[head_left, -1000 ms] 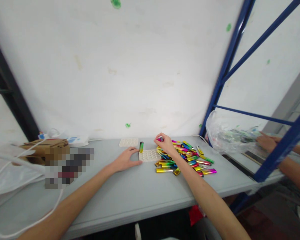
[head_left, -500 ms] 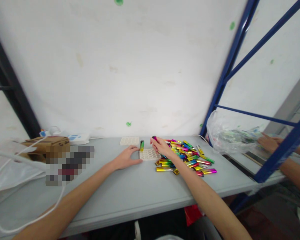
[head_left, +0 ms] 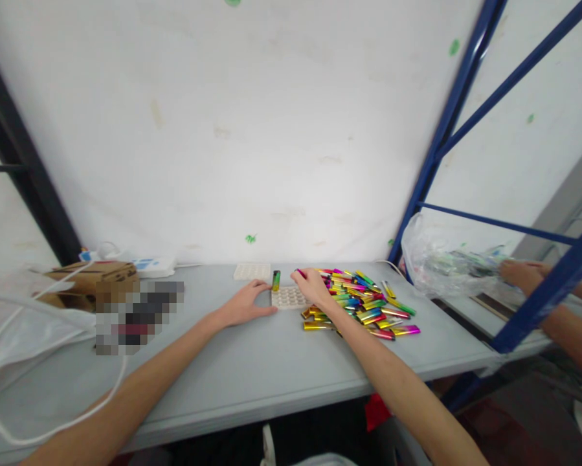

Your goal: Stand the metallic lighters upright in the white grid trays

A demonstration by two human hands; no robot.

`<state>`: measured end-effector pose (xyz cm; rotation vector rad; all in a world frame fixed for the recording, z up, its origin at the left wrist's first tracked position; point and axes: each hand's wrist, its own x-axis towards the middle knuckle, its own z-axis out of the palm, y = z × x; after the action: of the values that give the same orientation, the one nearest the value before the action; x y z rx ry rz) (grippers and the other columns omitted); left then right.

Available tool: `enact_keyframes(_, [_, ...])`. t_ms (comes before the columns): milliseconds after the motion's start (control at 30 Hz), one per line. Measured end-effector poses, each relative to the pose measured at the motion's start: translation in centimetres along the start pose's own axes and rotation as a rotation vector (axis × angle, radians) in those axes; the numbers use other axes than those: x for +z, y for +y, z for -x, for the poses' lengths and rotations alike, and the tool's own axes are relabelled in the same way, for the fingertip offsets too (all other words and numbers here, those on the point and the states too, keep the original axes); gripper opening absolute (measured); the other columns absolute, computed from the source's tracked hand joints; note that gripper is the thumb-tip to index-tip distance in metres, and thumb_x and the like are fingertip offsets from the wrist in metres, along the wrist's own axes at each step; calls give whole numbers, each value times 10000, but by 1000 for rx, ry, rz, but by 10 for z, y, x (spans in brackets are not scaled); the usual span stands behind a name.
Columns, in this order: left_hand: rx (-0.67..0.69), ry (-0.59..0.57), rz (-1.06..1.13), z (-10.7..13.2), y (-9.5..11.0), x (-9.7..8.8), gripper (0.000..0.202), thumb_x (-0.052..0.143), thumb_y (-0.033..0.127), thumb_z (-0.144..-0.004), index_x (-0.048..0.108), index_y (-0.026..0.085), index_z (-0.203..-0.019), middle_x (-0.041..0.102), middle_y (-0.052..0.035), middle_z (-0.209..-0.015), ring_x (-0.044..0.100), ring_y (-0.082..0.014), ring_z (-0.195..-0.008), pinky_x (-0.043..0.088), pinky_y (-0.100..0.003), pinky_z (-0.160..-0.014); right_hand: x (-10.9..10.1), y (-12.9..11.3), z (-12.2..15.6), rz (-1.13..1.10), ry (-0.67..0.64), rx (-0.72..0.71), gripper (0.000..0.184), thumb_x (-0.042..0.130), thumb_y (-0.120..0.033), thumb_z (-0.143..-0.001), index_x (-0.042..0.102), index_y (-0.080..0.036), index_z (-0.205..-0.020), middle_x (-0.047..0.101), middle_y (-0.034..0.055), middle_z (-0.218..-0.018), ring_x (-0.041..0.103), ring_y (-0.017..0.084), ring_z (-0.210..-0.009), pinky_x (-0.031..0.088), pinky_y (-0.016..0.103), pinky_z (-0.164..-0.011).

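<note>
My left hand [head_left: 245, 302] lies flat on the grey table [head_left: 252, 369], fingers spread, pressing against the left edge of a white dimpled tray [head_left: 289, 298]. One green-yellow lighter [head_left: 276, 280] stands upright in the tray's far left corner. My right hand [head_left: 313, 285] hovers over the tray's far right part, fingers pinched on a pink lighter [head_left: 299, 272]. A heap of shiny multicoloured lighters [head_left: 361, 303] lies just right of the tray.
A second white tray [head_left: 252, 271] lies by the wall. A cardboard box [head_left: 87, 279], a power strip [head_left: 149, 264] and white cable sit at the left. A blue rack frame [head_left: 446, 129] and plastic bag [head_left: 441, 259] stand right; another person's hands [head_left: 518, 272] work there.
My right hand has carried the pink lighter leftward from above the heap and lowered it over the tray. My left hand has stayed at the tray's edge.
</note>
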<state>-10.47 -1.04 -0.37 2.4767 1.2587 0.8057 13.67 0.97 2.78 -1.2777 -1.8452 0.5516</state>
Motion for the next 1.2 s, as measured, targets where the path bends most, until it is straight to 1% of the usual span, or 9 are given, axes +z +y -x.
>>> enact_keyframes(100, [-3, -3, 2, 0, 0, 0, 665, 750, 637, -830, 705, 196, -1326, 678, -145, -1374, 656, -357, -1289, 470, -472, -1188, 0, -3, 2, 38, 18, -25, 378, 521, -377, -899, 421, -229, -566, 312, -46, -577, 384, 133, -600, 256, 269, -593])
enact_keyframes(267, [7, 0, 0, -1, -2, 1, 647, 745, 637, -834, 707, 213, -1321, 686, -129, -1352, 660, -349, -1274, 472, -470, -1182, 1, -2, 2, 13, 34, -101, 458, 517, -501, -929, 416, -230, -575, 332, -43, -581, 355, 129, -602, 244, 271, -582])
enact_keyframes(433, [13, -10, -10, -2, -3, 1, 671, 726, 668, -838, 700, 213, -1331, 681, -124, -1362, 647, -349, -1292, 457, -464, -1191, 5, 2, 2, 58, 17, -94, 400, 529, -389, -915, 428, -228, -563, 356, -45, -561, 378, 130, -581, 250, 271, -577])
enact_keyframes(633, [15, -14, -6, -1, -1, 1, 672, 713, 674, -848, 702, 209, -1333, 676, -130, -1370, 646, -345, -1293, 458, -456, -1190, 4, 1, 3, 80, 69, -201, 388, 536, -497, -1017, 527, -230, -736, 549, -12, -666, 482, 167, -651, 370, 281, -657])
enact_keyframes(733, [13, -22, 2, -1, 0, 0, 672, 716, 678, -848, 699, 223, -1342, 676, -125, -1379, 644, -344, -1294, 458, -461, -1186, 4, 4, 4, 62, 18, -291, 372, 500, -520, -1061, 569, -233, -835, 616, 27, -774, 549, 196, -759, 453, 302, -763])
enact_keyframes(833, [11, -27, 7, 0, 0, 0, 684, 721, 680, -845, 697, 216, -1347, 671, -131, -1391, 647, -345, -1290, 459, -458, -1184, 5, 7, 3, 65, -38, -363, 444, 448, -557, -1090, 574, -236, -811, 627, 51, -830, 573, 211, -826, 482, 327, -847])
enact_keyframes(900, [13, -26, 7, 0, 0, 0, 684, 720, 678, -845, 697, 212, -1345, 672, -134, -1382, 649, -343, -1284, 460, -457, -1183, 7, 9, 3, 90, -60, -369, 483, 441, -573, -1095, 574, -239, -773, 621, 49, -800, 571, 208, -792, 476, 322, -831])
enact_keyframes(1033, [20, -32, 3, 0, -1, 0, 674, 712, 666, -861, 687, 217, -1363, 667, -132, -1378, 641, -333, -1292, 454, -448, -1188, 8, 11, 1, 112, -105, -304, 496, 482, -580, -1087, 589, -237, -745, 599, 17, -667, 540, 184, -640, 417, 292, -691])
enact_keyframes(1200, [19, -45, -2, 0, -1, 0, 686, 713, 667, -867, 679, 208, -1376, 658, -136, -1384, 642, -333, -1281, 460, -439, -1177, 7, 10, 2, 74, -171, -328, 484, 447, -527, -1111, 613, -217, -778, 666, 23, -674, 595, 178, -621, 412, 283, -665])
